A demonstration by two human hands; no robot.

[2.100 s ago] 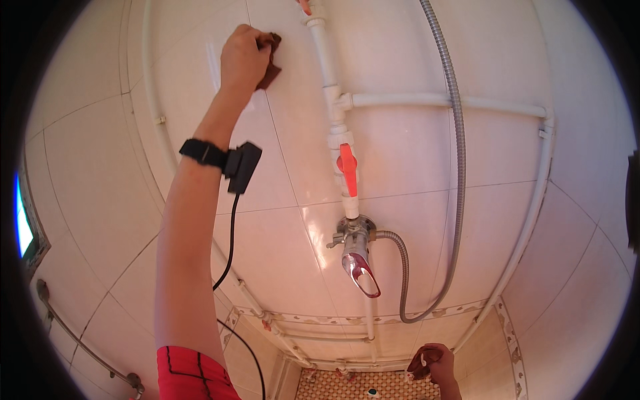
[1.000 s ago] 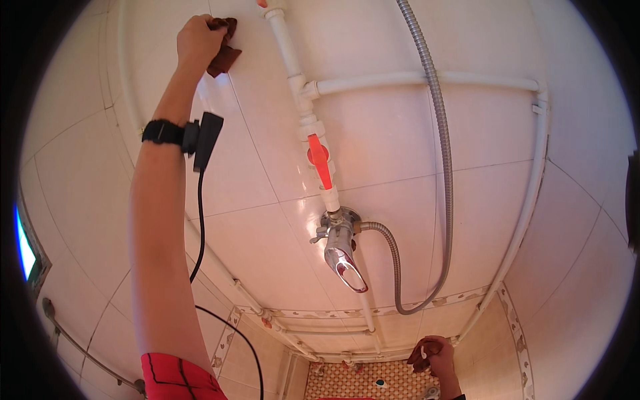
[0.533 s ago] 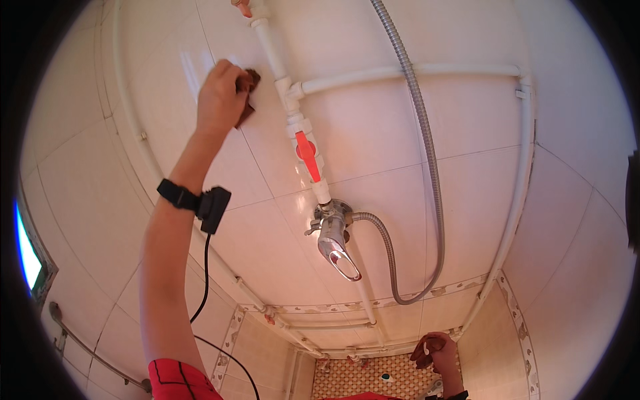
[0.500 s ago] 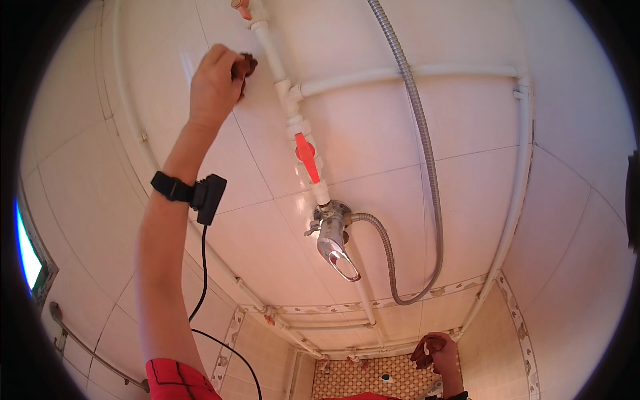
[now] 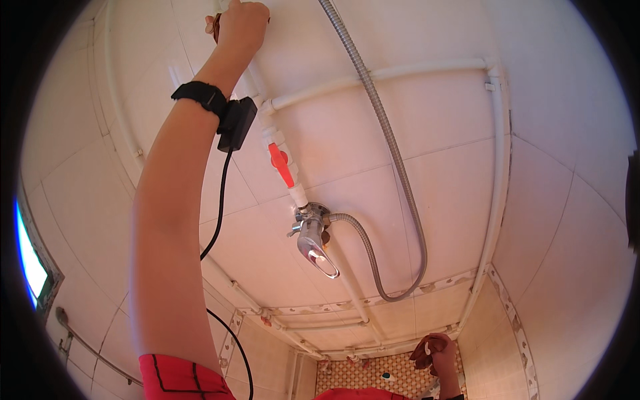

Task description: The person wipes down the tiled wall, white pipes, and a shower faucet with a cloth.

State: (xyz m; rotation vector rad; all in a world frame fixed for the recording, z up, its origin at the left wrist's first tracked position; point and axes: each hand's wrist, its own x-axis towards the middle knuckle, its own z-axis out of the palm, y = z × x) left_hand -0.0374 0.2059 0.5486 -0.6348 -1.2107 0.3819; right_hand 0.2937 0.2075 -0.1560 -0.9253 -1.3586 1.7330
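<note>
My left hand [image 5: 245, 28] is raised at the top of the view, closed over the upper white pipe. A bit of brown cloth [image 5: 217, 28] shows at its fingers, and the hand hides most of that pipe section. Low at the right, my right hand [image 5: 445, 360] is closed on a bunched brown cloth [image 5: 424, 352]. Below my left hand, a red-handled valve [image 5: 281, 165] sits on the white vertical pipe. Under it, a chrome shower mixer [image 5: 313, 241] with a loop lever is fixed to the wall.
A grey metal shower hose [image 5: 393, 147] loops from the mixer up past a white horizontal pipe [image 5: 380, 78]. Another white pipe [image 5: 497, 173] runs down at the right. A black cable [image 5: 222, 200] hangs from my left wrist device [image 5: 237, 123]. A bright window [image 5: 30, 257] stands at far left.
My left hand has moved up from the bare tiles left of the pipe to the upper pipe. The view has shifted slightly. My right hand stays low with its cloth.
</note>
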